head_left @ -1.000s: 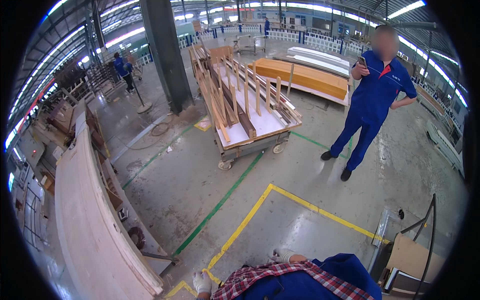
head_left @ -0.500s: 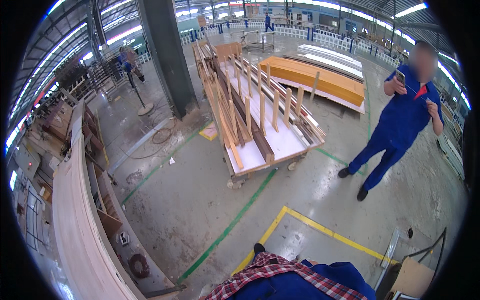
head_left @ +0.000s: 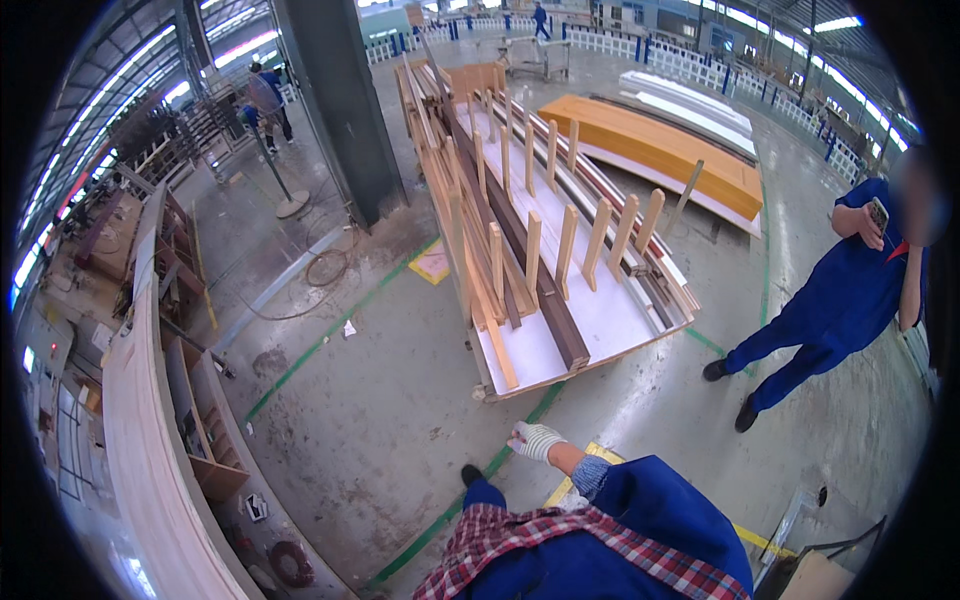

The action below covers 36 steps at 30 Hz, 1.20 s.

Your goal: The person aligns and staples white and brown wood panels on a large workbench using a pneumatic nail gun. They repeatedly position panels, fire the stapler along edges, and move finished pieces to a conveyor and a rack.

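Observation:
My right hand (head_left: pixel 537 441), in a white striped glove with bare fingertips showing, reaches forward low over the floor. Its fingers look loosely bent and slightly apart, and I see nothing in them. Just beyond it stands a wheeled cart (head_left: pixel 535 385) with a white top and upright wooden pegs (head_left: pixel 533 250). Dark brown strips (head_left: pixel 562 325) and pale wooden strips (head_left: pixel 497 350) lie lengthwise between the pegs. The hand is apart from the cart's near edge. My left hand is out of view.
A person in blue (head_left: pixel 830 280) stands at the right with a phone (head_left: pixel 879 216). Behind the cart lies a stack of orange panels (head_left: pixel 650 150). A steel column (head_left: pixel 335 110) rises left of the cart. A long pale wooden board (head_left: pixel 140 430) runs along the left.
My right hand has swung into view. The cart looks nearer and further right, and the person in blue has shifted toward the right edge. Another person now shows behind the fan.

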Each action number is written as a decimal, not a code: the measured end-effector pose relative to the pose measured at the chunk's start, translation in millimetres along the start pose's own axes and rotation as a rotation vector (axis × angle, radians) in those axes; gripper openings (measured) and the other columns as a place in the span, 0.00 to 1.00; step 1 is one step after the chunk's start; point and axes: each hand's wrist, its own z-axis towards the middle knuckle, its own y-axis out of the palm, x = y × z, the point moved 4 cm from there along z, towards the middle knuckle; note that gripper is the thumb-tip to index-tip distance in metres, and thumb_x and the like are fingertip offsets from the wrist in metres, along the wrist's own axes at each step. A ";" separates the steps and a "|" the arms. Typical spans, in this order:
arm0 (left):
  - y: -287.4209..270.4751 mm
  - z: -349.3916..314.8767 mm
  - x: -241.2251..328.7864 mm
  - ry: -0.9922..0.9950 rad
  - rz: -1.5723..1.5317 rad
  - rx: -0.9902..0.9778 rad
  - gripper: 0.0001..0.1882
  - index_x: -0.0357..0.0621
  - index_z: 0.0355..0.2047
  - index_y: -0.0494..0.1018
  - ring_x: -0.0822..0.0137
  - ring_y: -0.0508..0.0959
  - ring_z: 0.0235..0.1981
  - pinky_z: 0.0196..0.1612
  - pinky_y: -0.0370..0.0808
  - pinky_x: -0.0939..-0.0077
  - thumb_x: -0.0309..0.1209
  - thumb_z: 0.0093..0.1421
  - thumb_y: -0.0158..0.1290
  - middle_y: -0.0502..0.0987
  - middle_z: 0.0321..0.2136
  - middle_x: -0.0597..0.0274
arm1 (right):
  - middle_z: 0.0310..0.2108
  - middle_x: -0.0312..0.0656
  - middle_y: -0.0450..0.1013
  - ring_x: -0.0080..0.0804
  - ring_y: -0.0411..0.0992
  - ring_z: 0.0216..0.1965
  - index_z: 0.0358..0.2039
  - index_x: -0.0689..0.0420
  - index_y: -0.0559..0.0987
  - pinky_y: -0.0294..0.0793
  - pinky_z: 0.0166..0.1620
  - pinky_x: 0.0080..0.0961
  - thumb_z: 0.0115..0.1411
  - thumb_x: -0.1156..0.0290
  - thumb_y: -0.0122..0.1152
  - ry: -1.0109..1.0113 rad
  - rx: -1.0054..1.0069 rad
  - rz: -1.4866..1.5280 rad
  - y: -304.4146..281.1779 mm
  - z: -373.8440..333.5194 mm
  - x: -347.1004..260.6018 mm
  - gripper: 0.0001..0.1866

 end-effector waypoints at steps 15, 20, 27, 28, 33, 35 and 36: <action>-222.5 220.2 127.3 0.546 0.817 0.038 0.12 0.47 0.31 0.73 0.60 0.76 0.30 0.32 0.72 0.59 0.39 0.61 0.43 0.75 0.26 0.58 | 0.28 0.52 0.75 0.47 0.75 0.31 0.35 0.58 0.77 0.74 0.36 0.36 0.56 0.54 0.56 0.299 0.445 0.137 -124.2 113.4 80.5 0.19; -223.1 256.3 176.5 0.168 0.263 -0.030 0.16 0.48 0.35 0.77 0.58 0.78 0.39 0.42 0.73 0.62 0.41 0.61 0.42 0.79 0.33 0.55 | 0.19 0.47 0.73 0.39 0.72 0.22 0.31 0.57 0.77 0.72 0.30 0.32 0.58 0.59 0.56 0.274 0.823 0.174 -218.1 183.7 58.6 0.13; -249.8 283.9 240.6 -0.013 0.014 -0.005 0.14 0.47 0.34 0.75 0.59 0.77 0.35 0.37 0.73 0.62 0.40 0.61 0.43 0.77 0.29 0.56 | 0.17 0.35 0.69 0.20 0.68 0.21 0.28 0.61 0.76 0.68 0.27 0.20 0.64 0.60 0.52 -0.257 1.052 0.515 -386.5 305.9 -89.3 0.16; -255.6 293.0 249.3 -0.022 -0.001 -0.006 0.13 0.47 0.34 0.75 0.59 0.77 0.34 0.36 0.73 0.62 0.40 0.61 0.43 0.77 0.29 0.56 | 0.19 0.35 0.71 0.20 0.69 0.22 0.32 0.62 0.76 0.69 0.28 0.20 0.63 0.60 0.52 -0.283 1.084 0.564 -406.8 323.1 -114.0 0.16; -303.0 356.4 270.4 -0.038 -0.044 -0.028 0.12 0.47 0.33 0.73 0.60 0.76 0.31 0.33 0.72 0.62 0.38 0.61 0.44 0.76 0.27 0.57 | 0.22 0.41 0.74 0.24 0.73 0.27 0.35 0.62 0.76 0.72 0.33 0.21 0.62 0.62 0.52 -0.420 0.792 0.287 -474.8 404.4 -229.6 0.14; -329.4 386.6 268.6 -0.032 -0.020 -0.045 0.11 0.46 0.33 0.73 0.61 0.76 0.30 0.31 0.72 0.62 0.38 0.61 0.44 0.75 0.26 0.58 | 0.24 0.48 0.75 0.38 0.75 0.29 0.35 0.60 0.77 0.73 0.37 0.30 0.61 0.62 0.52 -0.318 0.673 -0.020 -486.9 442.3 -261.4 0.14; -346.1 401.4 266.2 -0.025 0.002 -0.051 0.11 0.46 0.33 0.72 0.61 0.76 0.29 0.31 0.72 0.61 0.38 0.61 0.44 0.75 0.25 0.58 | 0.26 0.50 0.75 0.42 0.75 0.31 0.35 0.60 0.77 0.73 0.38 0.33 0.60 0.61 0.52 -0.230 0.620 -0.141 -491.2 460.5 -272.6 0.14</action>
